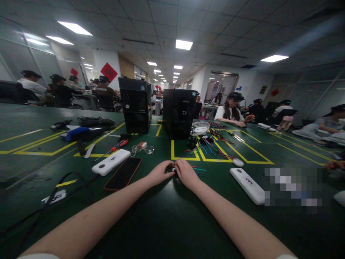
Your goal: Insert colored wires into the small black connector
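My left hand (161, 172) and my right hand (185, 174) meet low over the green table. Between their fingertips is a small black part (171, 167) with a bit of white on it; its exact kind is too small to make out. Both hands are closed on it. Coloured wires (199, 169), green, red and blue, stick out beyond my right hand; whether they join the part is hidden by the fingers. A dark phone (124, 174) lies left of my left hand. More black parts with loose coloured wires (207, 145) lie ahead to the right.
Two black computer cases (136, 106) stand ahead, with a white basket (200, 128) beside the right one. White power banks (111, 162) lie on both sides. Glasses (144, 148), a red screwdriver (118, 145), a white mouse (238, 162) and black cables (88, 187) are around. A person sits across at right.
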`<state>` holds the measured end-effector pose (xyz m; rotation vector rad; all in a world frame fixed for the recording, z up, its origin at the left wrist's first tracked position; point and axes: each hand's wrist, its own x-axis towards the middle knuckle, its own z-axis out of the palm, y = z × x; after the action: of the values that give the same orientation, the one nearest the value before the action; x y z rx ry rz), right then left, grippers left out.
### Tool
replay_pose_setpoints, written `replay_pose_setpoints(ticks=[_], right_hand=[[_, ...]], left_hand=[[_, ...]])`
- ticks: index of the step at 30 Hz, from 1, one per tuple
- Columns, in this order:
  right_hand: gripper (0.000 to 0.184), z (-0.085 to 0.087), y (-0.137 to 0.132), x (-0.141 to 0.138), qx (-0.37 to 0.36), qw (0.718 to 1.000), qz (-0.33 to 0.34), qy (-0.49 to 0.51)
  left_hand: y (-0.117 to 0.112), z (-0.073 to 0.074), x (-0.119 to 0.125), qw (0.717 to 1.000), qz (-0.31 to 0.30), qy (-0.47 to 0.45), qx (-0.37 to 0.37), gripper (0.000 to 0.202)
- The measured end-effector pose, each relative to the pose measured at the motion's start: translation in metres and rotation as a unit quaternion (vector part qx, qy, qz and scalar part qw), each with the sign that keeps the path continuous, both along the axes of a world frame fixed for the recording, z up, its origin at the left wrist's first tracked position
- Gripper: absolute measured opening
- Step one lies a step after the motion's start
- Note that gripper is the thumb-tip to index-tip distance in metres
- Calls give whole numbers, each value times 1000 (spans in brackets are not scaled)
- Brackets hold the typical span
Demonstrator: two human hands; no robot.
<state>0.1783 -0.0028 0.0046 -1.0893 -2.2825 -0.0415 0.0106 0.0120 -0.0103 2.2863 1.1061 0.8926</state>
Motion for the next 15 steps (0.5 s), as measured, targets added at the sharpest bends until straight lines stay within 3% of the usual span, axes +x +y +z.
replay_pose_setpoints(ticks=[7, 11, 15], right_hand=[[12, 7, -3, 4, 30, 999, 24, -31], [6, 6, -3, 4, 19, 995, 65, -71], [6, 4, -1, 5, 12, 993, 80, -88]], left_hand=[[2, -1, -1, 999, 34, -11, 15, 32], [4, -2, -2, 997, 80, -17, 16, 31], [6, -4, -3, 996, 87, -16, 14, 33]])
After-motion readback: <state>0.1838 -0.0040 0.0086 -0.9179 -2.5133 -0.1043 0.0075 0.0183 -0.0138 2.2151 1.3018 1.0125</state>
